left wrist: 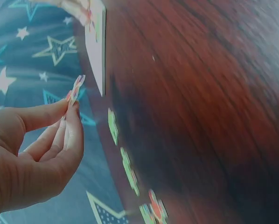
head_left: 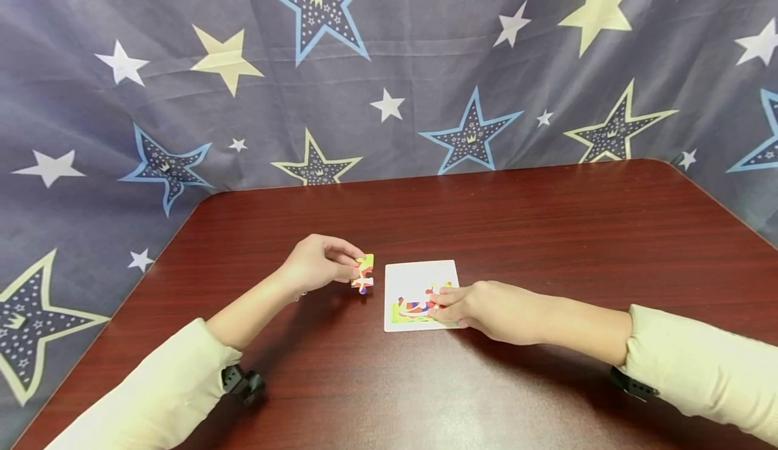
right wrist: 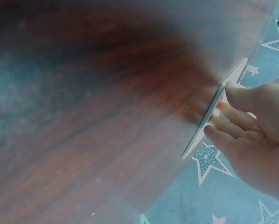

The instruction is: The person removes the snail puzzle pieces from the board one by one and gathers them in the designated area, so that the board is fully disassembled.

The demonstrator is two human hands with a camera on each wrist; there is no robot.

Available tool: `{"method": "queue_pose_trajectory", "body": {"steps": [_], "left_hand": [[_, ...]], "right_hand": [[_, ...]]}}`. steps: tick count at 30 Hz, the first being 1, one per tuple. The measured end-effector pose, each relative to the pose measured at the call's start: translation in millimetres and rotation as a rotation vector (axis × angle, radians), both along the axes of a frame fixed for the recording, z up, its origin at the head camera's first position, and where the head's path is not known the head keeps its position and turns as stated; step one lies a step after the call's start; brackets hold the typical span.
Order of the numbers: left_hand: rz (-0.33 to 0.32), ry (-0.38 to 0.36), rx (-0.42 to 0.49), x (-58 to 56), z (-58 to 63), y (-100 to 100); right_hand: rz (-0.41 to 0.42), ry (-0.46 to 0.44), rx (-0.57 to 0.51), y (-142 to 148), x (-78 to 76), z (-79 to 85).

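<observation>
My left hand [head_left: 317, 259] pinches a colourful jigsaw puzzle piece [head_left: 367, 265] between thumb and fingers, raised above the table just left of the white puzzle board [head_left: 404, 277]. In the left wrist view the same piece [left wrist: 76, 89] is seen nearly edge-on. Joined puzzle pieces [head_left: 408, 311] cover the lower part of the board. Across the board's right side lies my right hand [head_left: 504, 311], its extended fingertips touching the pieces and partly hiding them. The right wrist view has its thumb beside the board's edge [right wrist: 195, 140].
Several loose puzzle pieces [left wrist: 129, 170] lie on the table under the left hand; the head view hides them. The dark red wooden table [head_left: 547, 227] ends at a star-patterned cloth [head_left: 413, 51] behind and at both sides.
</observation>
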State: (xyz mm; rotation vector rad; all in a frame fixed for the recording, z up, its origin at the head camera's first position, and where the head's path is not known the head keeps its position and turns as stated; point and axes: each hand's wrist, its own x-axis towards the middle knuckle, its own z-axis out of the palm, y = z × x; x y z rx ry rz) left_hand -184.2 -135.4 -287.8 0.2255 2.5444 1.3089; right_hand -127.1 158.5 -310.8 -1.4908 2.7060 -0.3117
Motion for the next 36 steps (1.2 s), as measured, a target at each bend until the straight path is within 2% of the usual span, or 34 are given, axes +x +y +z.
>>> {"method": "queue_pose_trajectory", "body": {"steps": [7,11,19,26,30,36], "left_hand": [[0.017,-0.003,-0.02,-0.9,0.7,-21],[0.007,-0.01,-0.046,-1.0,-2.3,-28],[-0.006,0.009,-0.226,-2.9,-4.1,-40],[-0.047,0.141,-0.396,-6.6,-2.3,-46],[-0.068,0.202,-0.421,-4.5,-1.3,-46],[-0.116,0.272,-0.46,5.1,-7.7,-39]], "right_hand": [[-0.018,-0.019,0.0,0,0.0,0.3],[-0.005,0.004,-0.009,0,-0.5,-1.0],[-0.011,-0.016,0.0,0,-1.4,-1.5],[-0.015,-0.026,-0.011,0,-1.6,-2.8],[-0.019,-0.035,-0.014,1,-1.8,-1.4],[-0.025,-0.051,-0.021,2,-2.0,-1.3]]}}
